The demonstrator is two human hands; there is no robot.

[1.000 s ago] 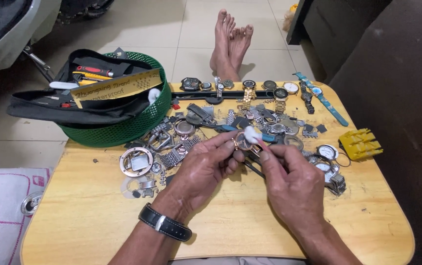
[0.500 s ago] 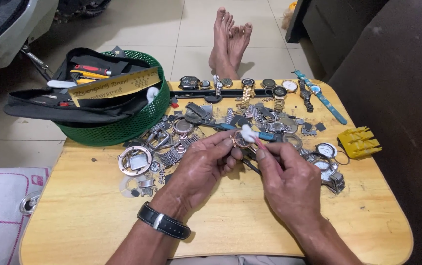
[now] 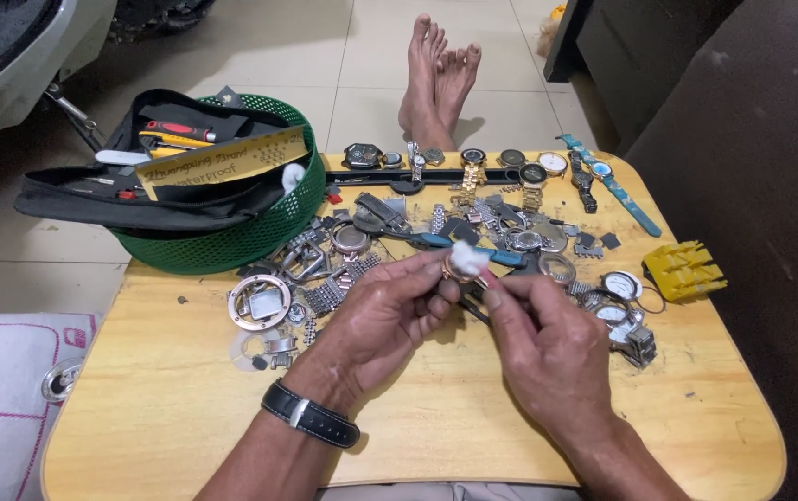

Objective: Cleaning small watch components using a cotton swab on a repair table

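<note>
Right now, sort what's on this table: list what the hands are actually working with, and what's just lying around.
In use:
left hand
right hand
small gold watch case
white cotton wad

Lying about:
green basket with black tool pouch
yellow plastic holder
teal-strap watch
pile of watch parts
wooden table

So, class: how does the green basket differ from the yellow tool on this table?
The green basket is round, mesh-walled and large; the yellow tool is small, blocky and solid. The basket sits at the table's far-left corner holding a black pouch; the tool lies alone at the right edge. Both look plastic.
</note>
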